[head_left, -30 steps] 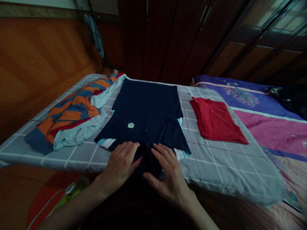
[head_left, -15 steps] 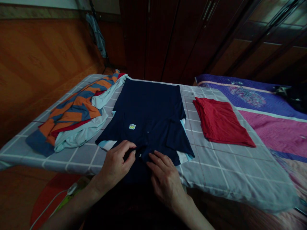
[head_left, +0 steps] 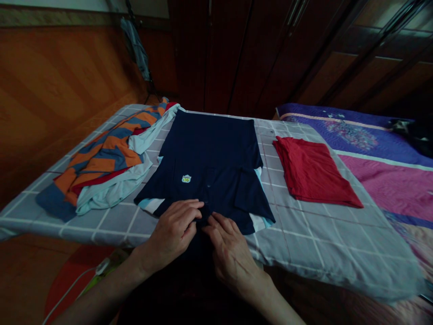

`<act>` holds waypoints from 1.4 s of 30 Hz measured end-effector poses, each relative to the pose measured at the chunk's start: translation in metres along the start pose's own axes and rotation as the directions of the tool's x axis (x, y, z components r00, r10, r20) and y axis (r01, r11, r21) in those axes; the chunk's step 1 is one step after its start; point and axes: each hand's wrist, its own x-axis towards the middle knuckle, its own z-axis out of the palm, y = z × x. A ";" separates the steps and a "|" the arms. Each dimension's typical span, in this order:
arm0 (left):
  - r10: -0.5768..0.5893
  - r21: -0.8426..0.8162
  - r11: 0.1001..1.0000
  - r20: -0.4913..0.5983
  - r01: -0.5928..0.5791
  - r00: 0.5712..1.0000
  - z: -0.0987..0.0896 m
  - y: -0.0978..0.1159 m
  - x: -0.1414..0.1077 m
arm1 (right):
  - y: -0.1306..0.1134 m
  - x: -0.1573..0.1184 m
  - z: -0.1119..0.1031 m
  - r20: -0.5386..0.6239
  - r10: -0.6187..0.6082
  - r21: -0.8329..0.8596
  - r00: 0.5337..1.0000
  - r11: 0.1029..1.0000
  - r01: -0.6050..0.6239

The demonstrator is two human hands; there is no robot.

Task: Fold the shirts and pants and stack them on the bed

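A navy polo shirt (head_left: 216, 140) lies front up on the checked cloth, its hem at the far end and its collar end toward me. White and light blue trim shows at both sleeves, and a small badge (head_left: 186, 178) sits on the chest. My left hand (head_left: 177, 228) is closed on the shirt at the neck opening, thumb and fingers pinching the fabric beside the button placket. Close by on the other side, my right hand (head_left: 230, 248) grips the neck edge with bent fingers. The collar is mostly hidden under both hands.
Orange-and-blue striped, red and pale clothes (head_left: 108, 158) lie heaped at the left. A folded red garment (head_left: 314, 171) rests at the right on the grey checked cloth (head_left: 324, 253). Beyond it is a bed with a purple and pink cover (head_left: 365, 171). Dark wardrobes (head_left: 230, 54) stand behind.
My left hand has shifted right and slightly up, toward the placket. My right hand has moved slightly left, so the hands are closer together at the neck opening.
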 end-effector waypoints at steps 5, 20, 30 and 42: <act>0.107 0.054 0.992 0.084 -0.112 0.991 0.001 0.001 0.000 | 0.001 -0.002 -0.006 0.050 -0.016 0.035 0.999 0.999 0.015; 0.203 0.221 0.935 0.304 -0.277 0.931 -0.007 -0.003 -0.022 | 0.010 -0.008 -0.018 0.029 -0.045 0.004 0.999 0.999 0.045; 0.382 0.251 0.838 0.364 -0.485 0.849 -0.023 -0.016 -0.052 | 0.051 -0.047 -0.065 -0.013 -0.097 -0.161 0.995 0.982 0.094; 0.346 0.121 0.911 0.296 -0.395 0.890 -0.041 -0.022 -0.043 | 0.060 -0.042 -0.054 -0.071 -0.164 -0.251 0.984 0.958 0.141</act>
